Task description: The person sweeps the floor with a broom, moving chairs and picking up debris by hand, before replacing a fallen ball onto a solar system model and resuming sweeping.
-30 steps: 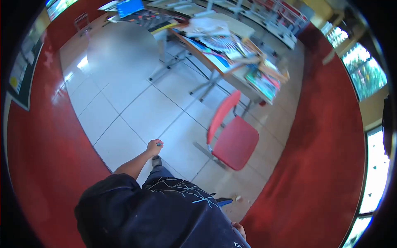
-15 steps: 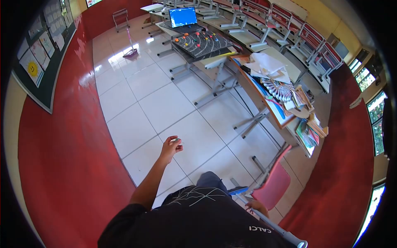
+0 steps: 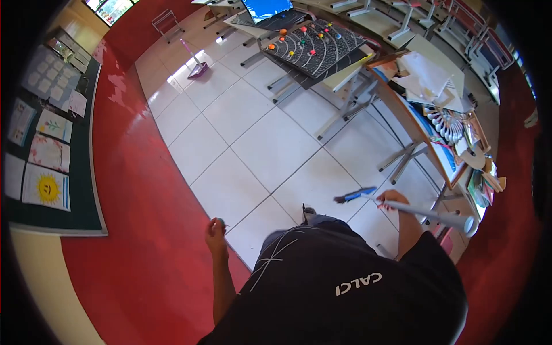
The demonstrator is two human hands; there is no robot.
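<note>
A broom point(image 3: 402, 208) is gripped mid-handle by the right hand point(image 3: 393, 199), fingers wrapped around it, its blue bristle head point(image 3: 355, 195) over the white tiled floor point(image 3: 253, 144) at nine o'clock of the hand. The left hand point(image 3: 215, 229) is closed on a small object that cannot be identified. The broom is judged light and stiff, best held along the shaft.

White tiled floor point(image 3: 259, 155) bordered by red flooring point(image 3: 138, 190) on the left. Near the far wall, a purple dustpan point(image 3: 196, 69) resting on the tiles. Right of the dustpan, metal desk legs point(image 3: 345, 109) standing on the tiles.
</note>
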